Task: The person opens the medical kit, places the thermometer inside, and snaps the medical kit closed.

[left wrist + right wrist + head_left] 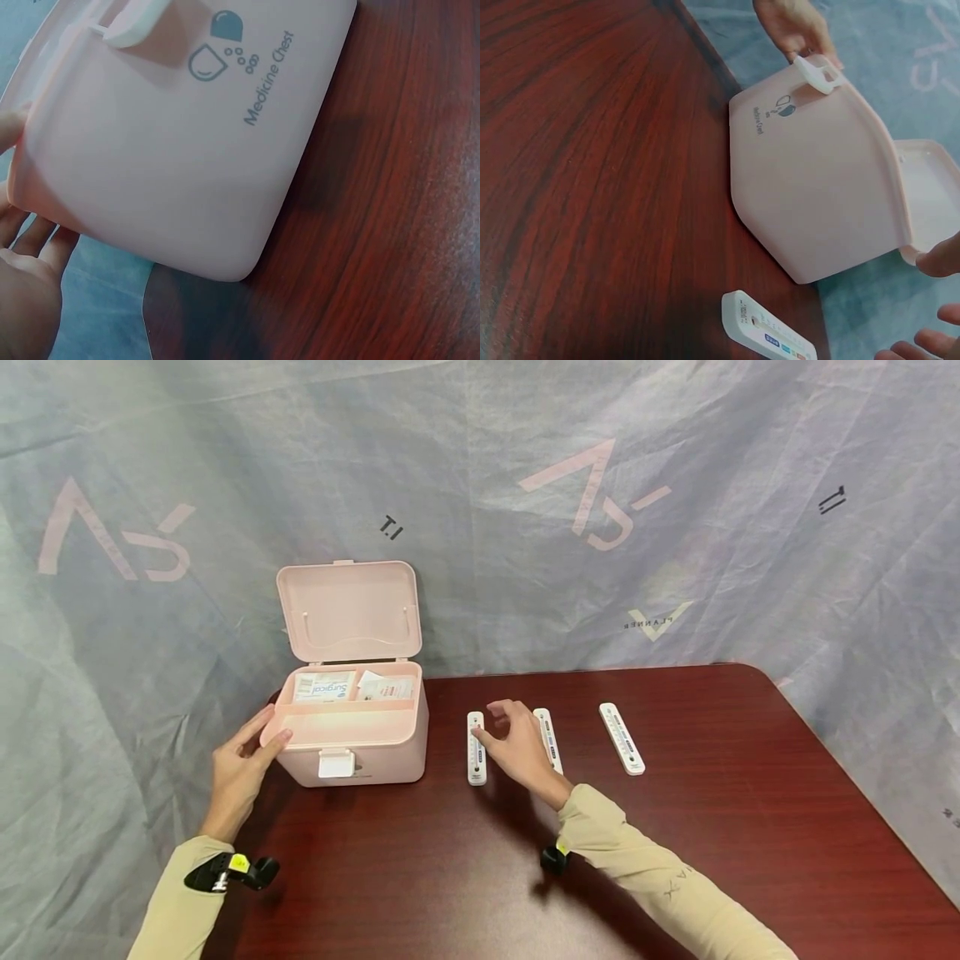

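Note:
A pink medicine chest (390, 764) stands on the table with its lid (352, 610) raised. My left hand (236, 772) grips its left end, thumb on the upper rim and fingers around the side, as the left wrist view also shows. Three white thermometers lie to the right of the chest: a near one (476, 770), a middle one (551, 742) and a far right one (622, 739). Above the first two hovers my right hand (521, 747), thumb and fingers spread, holding nothing. It partly covers the middle thermometer. In the right wrist view, the fingers (937, 341) appear apart from the nearest thermometer (769, 328).
Inside the chest's upper tray (352, 727), a packet marked Surgical (324, 687) and other small packets (386, 690) lie in the rear compartments. A white latch (337, 763) hangs at the chest's front. Grey printed cloth (480, 527) hangs behind the dark red table (420, 868).

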Demonstrator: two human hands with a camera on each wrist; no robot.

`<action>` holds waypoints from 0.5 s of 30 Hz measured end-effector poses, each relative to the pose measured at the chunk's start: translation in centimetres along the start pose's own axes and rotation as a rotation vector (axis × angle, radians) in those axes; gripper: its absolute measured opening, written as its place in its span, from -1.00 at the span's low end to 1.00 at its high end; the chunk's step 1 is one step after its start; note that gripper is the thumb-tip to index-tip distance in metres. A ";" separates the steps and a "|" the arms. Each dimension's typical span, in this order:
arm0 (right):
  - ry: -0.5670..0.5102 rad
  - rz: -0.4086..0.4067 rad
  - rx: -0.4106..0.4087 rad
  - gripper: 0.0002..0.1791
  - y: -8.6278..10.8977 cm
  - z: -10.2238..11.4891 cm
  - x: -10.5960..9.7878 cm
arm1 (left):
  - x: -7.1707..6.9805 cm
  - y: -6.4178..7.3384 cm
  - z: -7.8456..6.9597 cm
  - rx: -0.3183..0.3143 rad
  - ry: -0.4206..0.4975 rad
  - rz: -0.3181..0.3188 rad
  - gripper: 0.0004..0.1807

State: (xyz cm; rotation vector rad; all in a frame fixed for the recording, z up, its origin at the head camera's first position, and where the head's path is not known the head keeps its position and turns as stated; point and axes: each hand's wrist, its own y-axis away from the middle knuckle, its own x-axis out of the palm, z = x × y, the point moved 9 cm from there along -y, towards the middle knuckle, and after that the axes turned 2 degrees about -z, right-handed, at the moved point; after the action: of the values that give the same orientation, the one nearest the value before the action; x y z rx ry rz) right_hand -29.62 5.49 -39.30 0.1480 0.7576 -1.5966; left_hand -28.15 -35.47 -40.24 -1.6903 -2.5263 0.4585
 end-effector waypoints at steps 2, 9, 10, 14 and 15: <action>0.004 -0.004 0.011 -0.57 0.2 -0.1 0.0 | 0.0 0.0 0.1 0.000 0.009 0.000 -0.44; -0.006 -0.012 0.017 -0.57 0.9 -0.3 0.3 | -0.1 -0.1 0.4 0.000 -0.028 -0.004 -0.43; -0.006 -0.011 0.020 -0.56 1.0 -0.4 0.4 | -0.1 -0.1 0.4 0.002 -0.031 -0.004 -0.43; 0.007 -0.019 0.021 -0.56 1.3 -0.7 0.6 | -0.3 0.0 0.6 0.005 -0.029 -0.006 -0.43; 0.010 -0.021 0.021 -0.56 1.3 -0.7 0.7 | -0.3 0.1 0.6 0.006 -0.026 -0.007 -0.43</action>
State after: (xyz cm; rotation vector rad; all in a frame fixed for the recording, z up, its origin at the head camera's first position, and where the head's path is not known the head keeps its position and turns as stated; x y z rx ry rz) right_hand -28.75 5.32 -40.70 0.1641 0.7524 -1.6256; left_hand -28.09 -35.88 -40.80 -1.6844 -2.5455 0.4905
